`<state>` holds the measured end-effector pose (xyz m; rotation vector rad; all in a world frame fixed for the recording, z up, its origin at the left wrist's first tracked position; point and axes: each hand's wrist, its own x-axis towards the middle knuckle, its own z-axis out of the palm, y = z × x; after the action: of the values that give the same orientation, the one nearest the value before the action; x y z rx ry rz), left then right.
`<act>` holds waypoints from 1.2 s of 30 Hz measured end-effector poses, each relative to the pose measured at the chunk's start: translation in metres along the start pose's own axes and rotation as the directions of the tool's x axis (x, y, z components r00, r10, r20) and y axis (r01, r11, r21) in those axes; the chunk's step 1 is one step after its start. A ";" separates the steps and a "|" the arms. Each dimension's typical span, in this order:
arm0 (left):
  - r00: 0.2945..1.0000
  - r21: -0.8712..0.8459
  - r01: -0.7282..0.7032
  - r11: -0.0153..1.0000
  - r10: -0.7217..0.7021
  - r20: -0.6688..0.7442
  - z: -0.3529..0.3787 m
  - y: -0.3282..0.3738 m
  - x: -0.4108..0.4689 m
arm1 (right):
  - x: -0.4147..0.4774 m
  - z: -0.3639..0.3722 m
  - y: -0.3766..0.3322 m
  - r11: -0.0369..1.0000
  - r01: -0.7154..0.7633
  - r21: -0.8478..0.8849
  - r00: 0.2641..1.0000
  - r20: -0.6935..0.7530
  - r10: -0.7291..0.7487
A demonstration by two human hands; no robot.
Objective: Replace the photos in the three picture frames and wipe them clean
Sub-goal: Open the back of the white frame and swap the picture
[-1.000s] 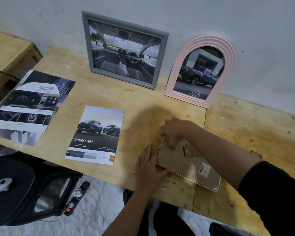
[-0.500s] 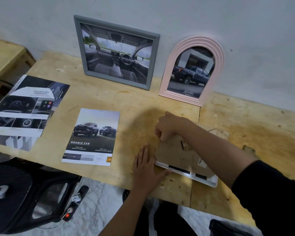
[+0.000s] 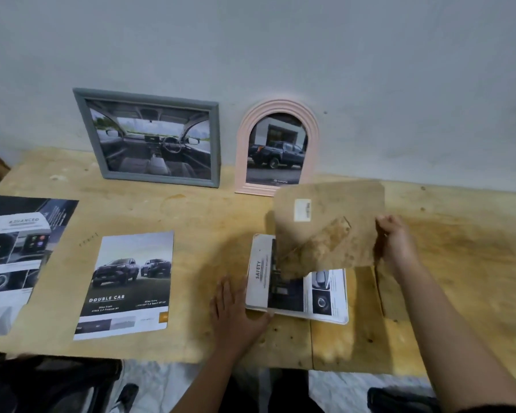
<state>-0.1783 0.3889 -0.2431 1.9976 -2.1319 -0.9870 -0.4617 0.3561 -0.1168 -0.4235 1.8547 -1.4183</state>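
A white frame (image 3: 343, 318) lies face down on the wooden table (image 3: 191, 210), with a printed "SAFETY" photo (image 3: 261, 274) showing in its open back. My right hand (image 3: 395, 244) grips the brown backing board (image 3: 328, 228) by its right edge and holds it tilted above the frame. Flat on the table, my left hand (image 3: 236, 317) has its thumb against the frame's lower left corner. A grey rectangular frame (image 3: 149, 138) and a pink arched frame (image 3: 276, 147) lean upright against the wall, each with a car photo. A "DOUBLE CAB" photo sheet (image 3: 128, 286) lies to the left.
A larger brochure sheet (image 3: 15, 257) lies at the table's left edge. A seam between table boards (image 3: 379, 290) runs just right of the white frame. A dark chair (image 3: 51, 383) sits below the table's front edge at the left. The grey wall (image 3: 399, 84) stands behind the frames.
My right hand has lifted the backing board off the white frame and swung it up to the right, uncovering the photo inside. My left hand stays by the frame's corner.
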 end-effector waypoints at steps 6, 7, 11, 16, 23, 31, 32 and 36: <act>0.995 -0.035 0.046 0.998 -0.042 0.092 0.000 0.010 0.008 | -0.008 -0.080 0.069 0.682 -0.111 0.723 0.888 -0.236 0.395; 0.994 -0.033 0.049 0.998 -0.045 0.100 -0.001 0.011 0.008 | -0.007 -0.080 0.065 0.661 -0.085 0.746 0.869 -0.269 0.415; 0.992 -0.030 0.060 0.998 -0.056 0.115 -0.003 0.014 0.009 | 0.013 -0.075 0.049 0.622 -0.012 0.783 0.796 -0.369 0.480; 0.988 -0.035 0.065 0.997 -0.059 0.140 -0.005 0.014 0.010 | 0.034 -0.066 0.050 0.820 -0.119 0.560 0.758 -0.483 0.439; 0.989 -0.095 0.080 0.992 -0.067 0.131 -0.004 0.017 0.010 | 0.007 -0.035 0.066 0.909 -0.120 -0.398 0.895 -0.440 -0.074; 0.987 -0.043 0.111 0.993 -0.105 0.119 -0.006 0.024 0.008 | 0.023 0.016 0.077 0.436 0.397 -0.808 0.897 0.441 0.002; 0.986 -0.036 0.122 0.992 -0.117 0.120 -0.006 0.025 0.007 | 0.023 0.017 0.078 0.404 0.414 -0.816 0.888 0.460 0.020; 0.986 -0.050 0.135 0.990 -0.129 0.104 -0.004 0.027 0.005 | 0.026 0.014 0.079 0.381 0.466 -0.799 0.866 0.500 -0.011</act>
<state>-0.2007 0.3815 -0.2286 2.1293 -2.0150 -1.1774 -0.4552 0.3554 -0.2011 -1.4964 2.0742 -0.2065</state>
